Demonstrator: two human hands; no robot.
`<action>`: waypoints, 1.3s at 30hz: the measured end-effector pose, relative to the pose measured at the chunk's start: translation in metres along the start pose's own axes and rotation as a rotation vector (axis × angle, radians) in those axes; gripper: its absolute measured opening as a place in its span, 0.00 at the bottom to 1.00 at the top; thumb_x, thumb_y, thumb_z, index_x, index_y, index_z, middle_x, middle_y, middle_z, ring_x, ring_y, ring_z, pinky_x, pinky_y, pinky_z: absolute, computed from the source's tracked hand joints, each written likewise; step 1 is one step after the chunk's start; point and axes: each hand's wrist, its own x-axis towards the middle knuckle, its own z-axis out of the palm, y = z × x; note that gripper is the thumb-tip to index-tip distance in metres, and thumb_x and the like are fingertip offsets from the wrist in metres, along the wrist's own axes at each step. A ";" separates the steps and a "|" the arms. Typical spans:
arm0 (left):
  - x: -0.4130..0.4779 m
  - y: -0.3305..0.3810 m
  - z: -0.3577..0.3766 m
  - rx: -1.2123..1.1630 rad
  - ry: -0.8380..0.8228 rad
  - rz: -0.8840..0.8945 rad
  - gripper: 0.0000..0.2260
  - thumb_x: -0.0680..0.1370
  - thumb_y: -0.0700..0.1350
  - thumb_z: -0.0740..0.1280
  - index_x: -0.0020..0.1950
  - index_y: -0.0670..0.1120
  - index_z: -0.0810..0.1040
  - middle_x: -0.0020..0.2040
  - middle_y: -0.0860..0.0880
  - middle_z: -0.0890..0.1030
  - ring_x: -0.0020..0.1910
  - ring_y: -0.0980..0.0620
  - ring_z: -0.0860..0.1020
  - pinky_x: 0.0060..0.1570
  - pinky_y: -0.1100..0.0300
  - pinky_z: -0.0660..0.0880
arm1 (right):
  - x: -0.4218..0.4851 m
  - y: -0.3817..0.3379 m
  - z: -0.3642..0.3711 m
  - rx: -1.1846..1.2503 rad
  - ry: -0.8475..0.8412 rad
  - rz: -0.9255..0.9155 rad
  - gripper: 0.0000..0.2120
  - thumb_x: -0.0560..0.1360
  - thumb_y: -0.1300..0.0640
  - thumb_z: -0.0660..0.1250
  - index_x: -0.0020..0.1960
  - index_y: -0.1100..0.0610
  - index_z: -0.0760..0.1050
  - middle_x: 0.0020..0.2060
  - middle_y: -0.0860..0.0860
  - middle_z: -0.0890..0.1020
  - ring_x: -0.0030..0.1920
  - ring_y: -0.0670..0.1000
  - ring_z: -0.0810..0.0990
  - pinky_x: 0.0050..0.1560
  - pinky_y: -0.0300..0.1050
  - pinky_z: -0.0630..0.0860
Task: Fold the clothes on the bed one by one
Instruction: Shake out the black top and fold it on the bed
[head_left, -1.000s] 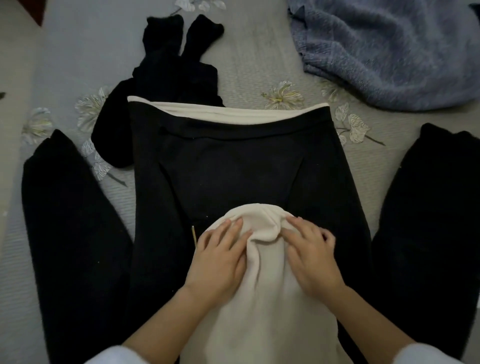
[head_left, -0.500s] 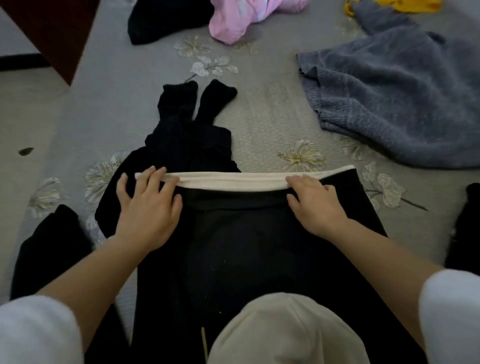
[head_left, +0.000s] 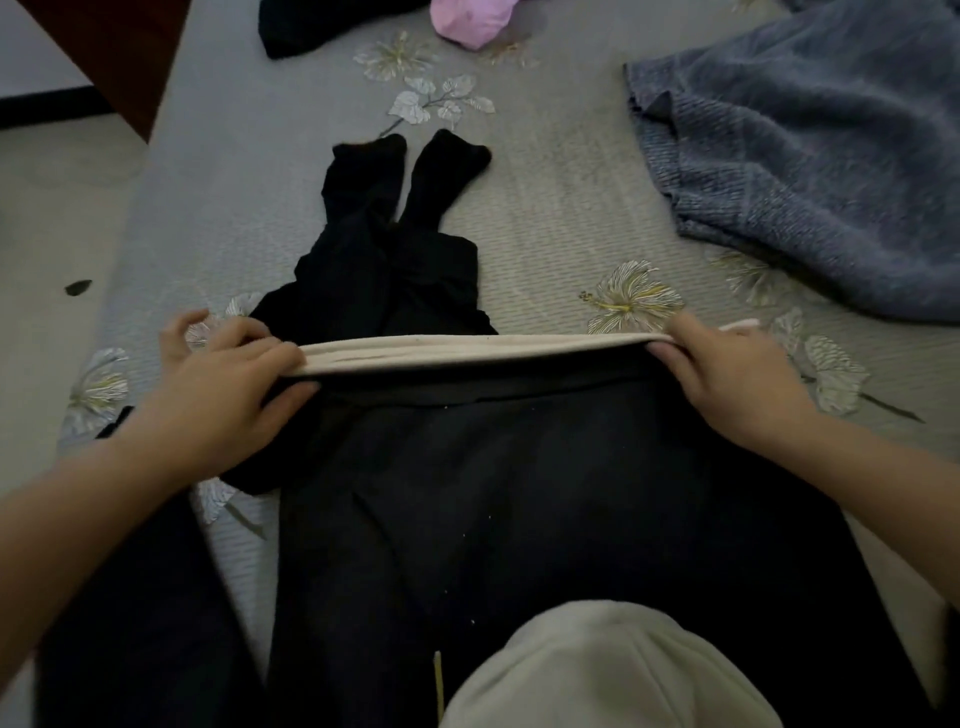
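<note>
A black garment (head_left: 519, 493) with a cream lining lies spread on the bed in front of me. Its far hem shows a cream band (head_left: 467, 351). My left hand (head_left: 228, 384) grips the left end of that hem, thumb under and fingers over. At the right end my right hand (head_left: 727, 379) pinches the hem the same way, and the band is lifted slightly and stretched between both hands. A cream hood-like part (head_left: 597, 670) sits at the near edge. Black tights (head_left: 400, 244) lie just beyond the hem, partly under the garment.
A blue-grey knitted sweater (head_left: 810, 156) covers the far right of the grey flowered bedspread (head_left: 545, 218). A pink garment (head_left: 472, 18) and another black piece (head_left: 311, 26) lie at the far edge. The bed's left edge borders the floor (head_left: 57, 218).
Both hands left the cream hood near me and reached to the far hem. They now sit wider apart at its ends, gripping and lifting the cream band.
</note>
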 end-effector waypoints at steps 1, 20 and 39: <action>0.005 -0.004 -0.003 -0.026 0.046 -0.024 0.17 0.74 0.61 0.54 0.44 0.52 0.75 0.36 0.55 0.74 0.49 0.48 0.75 0.61 0.45 0.56 | 0.003 0.007 -0.005 -0.043 0.014 -0.017 0.12 0.78 0.51 0.61 0.42 0.58 0.70 0.27 0.57 0.77 0.31 0.62 0.78 0.40 0.52 0.68; 0.052 0.048 0.034 -0.479 0.204 -0.646 0.15 0.78 0.42 0.64 0.65 0.43 0.72 0.65 0.39 0.68 0.55 0.37 0.74 0.59 0.46 0.69 | 0.026 0.069 0.013 -0.108 0.001 0.386 0.16 0.75 0.47 0.65 0.60 0.52 0.75 0.68 0.56 0.67 0.68 0.58 0.60 0.63 0.62 0.58; -0.225 0.197 0.020 -0.618 -0.154 -0.916 0.30 0.79 0.54 0.60 0.77 0.50 0.51 0.76 0.39 0.53 0.73 0.38 0.56 0.69 0.38 0.57 | -0.252 -0.129 -0.008 0.163 -0.269 0.090 0.37 0.73 0.41 0.57 0.78 0.49 0.47 0.77 0.53 0.55 0.77 0.54 0.51 0.73 0.59 0.49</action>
